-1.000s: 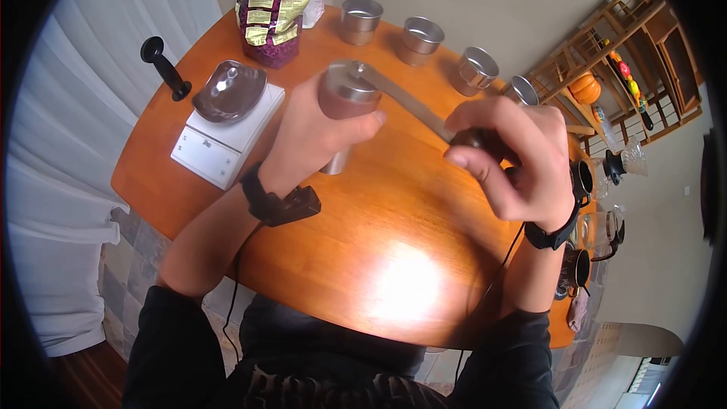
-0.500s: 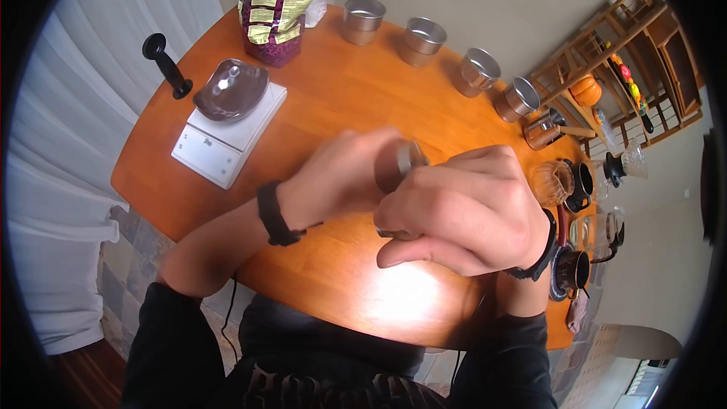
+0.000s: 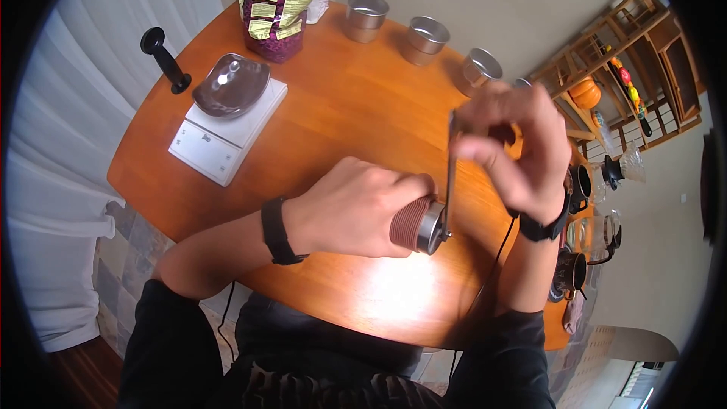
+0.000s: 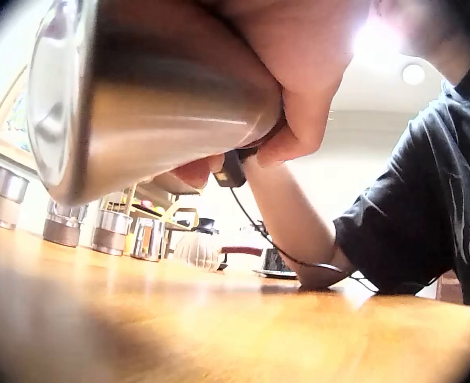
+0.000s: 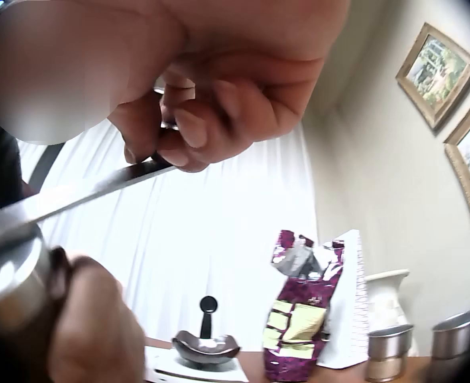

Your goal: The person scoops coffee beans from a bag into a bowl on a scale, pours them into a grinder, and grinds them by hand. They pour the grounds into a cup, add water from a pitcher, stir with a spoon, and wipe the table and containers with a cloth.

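Note:
A metal hand grinder (image 3: 415,225) with a ribbed brown band lies tilted on its side above the table, its crank end facing right. My left hand (image 3: 352,208) grips its body; in the left wrist view the steel body (image 4: 179,104) fills the upper left. From the grinder's cap the crank arm (image 3: 450,174) rises to my right hand (image 3: 522,151), whose curled fingers hold the knob end. The right wrist view shows the crank arm (image 5: 83,191) running from the cap to those fingers (image 5: 191,132). The knob itself is mostly hidden by them.
On the left, a dark dish (image 3: 231,87) sits on a white scale (image 3: 204,153), beside a black tamper-like tool (image 3: 165,60). A purple bag (image 3: 276,11) stands at the back. Several metal cups (image 3: 367,19) line the far edge; glassware and black cups (image 3: 569,269) stand at right.
The grinder has gone from upright to tilted, and my left hand has come down and right with it. My right hand swung in close, then back out to the upper right with the crank.

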Demonstrator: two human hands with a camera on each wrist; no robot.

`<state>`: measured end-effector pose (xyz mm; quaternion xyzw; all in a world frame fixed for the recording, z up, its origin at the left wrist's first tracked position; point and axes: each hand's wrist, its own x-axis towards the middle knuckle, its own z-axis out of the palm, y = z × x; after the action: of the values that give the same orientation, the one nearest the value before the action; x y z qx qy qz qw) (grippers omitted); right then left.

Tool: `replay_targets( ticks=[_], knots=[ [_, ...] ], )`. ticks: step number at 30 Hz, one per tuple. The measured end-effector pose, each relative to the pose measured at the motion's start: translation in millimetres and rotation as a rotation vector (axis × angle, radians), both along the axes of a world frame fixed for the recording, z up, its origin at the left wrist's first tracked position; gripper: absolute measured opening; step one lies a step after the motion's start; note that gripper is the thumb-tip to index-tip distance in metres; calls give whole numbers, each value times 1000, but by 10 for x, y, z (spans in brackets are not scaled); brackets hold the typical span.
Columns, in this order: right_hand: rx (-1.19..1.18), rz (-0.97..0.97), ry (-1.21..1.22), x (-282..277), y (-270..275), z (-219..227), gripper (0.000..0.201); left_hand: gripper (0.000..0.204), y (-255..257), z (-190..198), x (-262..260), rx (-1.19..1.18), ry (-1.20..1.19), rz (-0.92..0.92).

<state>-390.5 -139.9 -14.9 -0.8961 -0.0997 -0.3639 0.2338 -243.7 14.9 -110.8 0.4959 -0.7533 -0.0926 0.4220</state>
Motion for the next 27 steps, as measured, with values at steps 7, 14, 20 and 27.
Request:
replay_targets(
  ticks=[7,14,20,27],
  knots=[
    [132,-230,128,6,-402,-146,22,64,3,142,198,-40,200,73],
    [78,-301,204,-12,-391,-118,17,56,-66,183,321,-58,388,236],
    [-86,-364,213,-31,-308,-56,15,45,-137,153,394,-45,525,240],
    [-194,-346,250,-94,37,103,15,34,-217,62,582,54,793,290]
  ],
)
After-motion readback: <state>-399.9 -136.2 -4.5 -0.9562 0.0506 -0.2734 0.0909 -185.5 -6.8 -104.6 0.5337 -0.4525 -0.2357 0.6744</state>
